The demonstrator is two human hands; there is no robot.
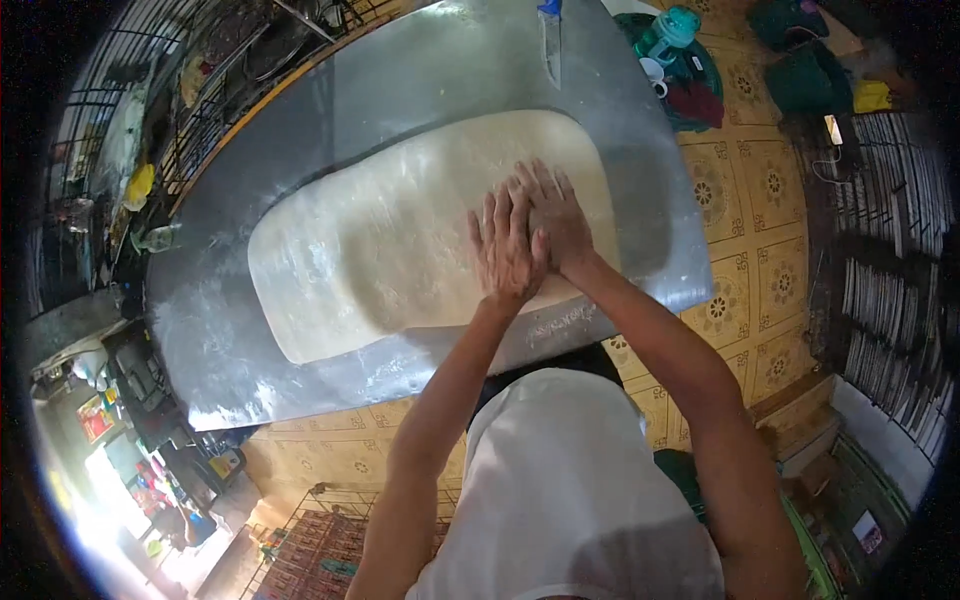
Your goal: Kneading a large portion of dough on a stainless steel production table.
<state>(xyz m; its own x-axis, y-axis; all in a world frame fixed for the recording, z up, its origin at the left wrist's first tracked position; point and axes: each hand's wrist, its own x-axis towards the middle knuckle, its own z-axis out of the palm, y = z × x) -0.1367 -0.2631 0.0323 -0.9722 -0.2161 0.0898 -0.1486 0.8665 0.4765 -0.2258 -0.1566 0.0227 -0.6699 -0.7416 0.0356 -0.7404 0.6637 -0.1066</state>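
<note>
- In front of you, a broad, smooth grey counter (225, 335) dusted with white flour at its near left.
- On it, a wide, flat, cream-coloured slab of dough (390, 230) with rounded corners, lying at a slant.
- Your left hand (507, 245) lies palm-down on the dough's right half, fingers extended and slightly parted.
- Your right hand (556, 222) rests flat right against it, fingers also extended.
- Near the far edge, apart from the dough, a slim blue-handled knife with a silvery blade (553, 48).

Two hands (510, 252) (562, 222), one dough slab (415, 235), one knife (552, 42)
</note>
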